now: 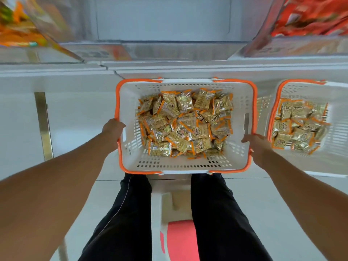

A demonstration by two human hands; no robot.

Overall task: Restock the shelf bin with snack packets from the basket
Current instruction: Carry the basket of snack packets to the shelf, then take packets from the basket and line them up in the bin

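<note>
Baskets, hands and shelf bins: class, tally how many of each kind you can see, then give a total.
Baskets: 2 (middle basket, right basket)
Hands: 2 (left hand, right hand)
Shelf bins: 3 (left bin, middle bin, right bin)
Total: 7

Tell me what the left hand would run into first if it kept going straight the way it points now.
The left hand already grips the basket at its left orange rim, pointing up and inward. Going straight on, its fingers would probably meet the basket's white left wall, then the snack packets; depth is unclear.
</note>
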